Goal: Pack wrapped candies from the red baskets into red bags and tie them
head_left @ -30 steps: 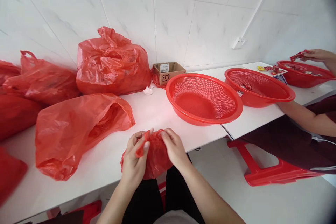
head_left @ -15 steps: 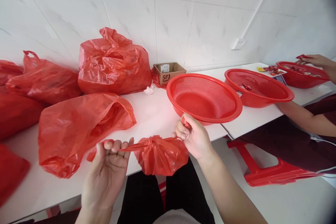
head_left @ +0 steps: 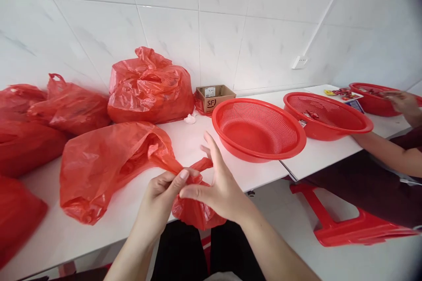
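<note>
- Head view: left hand (head_left: pixel 160 195) has thumb and fingers clamped on the gathered neck of a small, red plastic bag (head_left: pixel 199 215) at the white table's (head_left: pixel 187 140) front edge.
- Right hand (head_left: pixel 222 186), thumb and fingers spread, is beside that neck.

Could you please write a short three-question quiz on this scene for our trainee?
1. True or false: the left hand grips the small red bag.
2. Which thing stands between the tallest red bag and the nearest basket?
a) a stool
b) a cardboard box
c) a glass jar
3. Fill in: the white outlet is mounted on the ____.

Key: 1 true; 2 b; 3 wall.
</note>
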Demonstrator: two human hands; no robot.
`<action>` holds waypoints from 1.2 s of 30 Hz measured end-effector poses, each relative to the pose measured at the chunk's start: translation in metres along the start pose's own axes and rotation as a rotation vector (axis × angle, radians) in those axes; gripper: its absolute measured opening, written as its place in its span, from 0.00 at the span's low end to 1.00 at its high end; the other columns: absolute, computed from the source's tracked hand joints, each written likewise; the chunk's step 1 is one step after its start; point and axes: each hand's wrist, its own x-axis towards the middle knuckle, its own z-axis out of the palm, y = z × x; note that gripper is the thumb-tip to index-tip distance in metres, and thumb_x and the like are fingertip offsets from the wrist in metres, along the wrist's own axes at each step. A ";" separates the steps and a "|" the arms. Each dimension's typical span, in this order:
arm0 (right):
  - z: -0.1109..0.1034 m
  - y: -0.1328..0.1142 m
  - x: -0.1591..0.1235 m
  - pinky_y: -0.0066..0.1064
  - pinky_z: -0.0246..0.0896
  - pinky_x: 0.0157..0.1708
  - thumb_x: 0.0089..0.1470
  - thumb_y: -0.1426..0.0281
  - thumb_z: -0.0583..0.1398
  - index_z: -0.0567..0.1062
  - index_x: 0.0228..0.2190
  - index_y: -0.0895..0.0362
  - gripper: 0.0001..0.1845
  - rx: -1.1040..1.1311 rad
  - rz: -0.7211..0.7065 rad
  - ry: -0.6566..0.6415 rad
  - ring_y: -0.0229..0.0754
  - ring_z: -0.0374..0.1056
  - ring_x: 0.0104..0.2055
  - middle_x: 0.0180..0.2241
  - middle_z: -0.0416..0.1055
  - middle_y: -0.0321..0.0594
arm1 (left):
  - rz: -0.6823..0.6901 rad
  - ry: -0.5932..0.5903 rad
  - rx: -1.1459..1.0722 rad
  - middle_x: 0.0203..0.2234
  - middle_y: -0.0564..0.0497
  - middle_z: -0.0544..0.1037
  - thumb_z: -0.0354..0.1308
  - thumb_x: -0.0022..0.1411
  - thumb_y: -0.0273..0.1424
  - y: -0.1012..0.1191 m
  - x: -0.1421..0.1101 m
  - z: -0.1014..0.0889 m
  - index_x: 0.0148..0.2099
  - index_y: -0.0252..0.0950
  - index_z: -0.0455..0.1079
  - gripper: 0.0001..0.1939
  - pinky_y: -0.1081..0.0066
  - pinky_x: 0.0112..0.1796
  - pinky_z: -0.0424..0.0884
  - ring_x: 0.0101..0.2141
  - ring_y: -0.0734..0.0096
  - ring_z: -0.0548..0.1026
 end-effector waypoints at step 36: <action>-0.015 -0.014 -0.021 0.27 0.58 0.31 0.59 0.67 0.62 0.73 0.31 0.55 0.06 0.746 -0.140 -0.008 0.32 0.62 0.27 0.26 0.68 0.33 | 0.122 0.139 -0.006 0.33 0.45 0.81 0.64 0.57 0.44 -0.001 -0.021 -0.008 0.40 0.36 0.80 0.17 0.65 0.42 0.73 0.38 0.60 0.77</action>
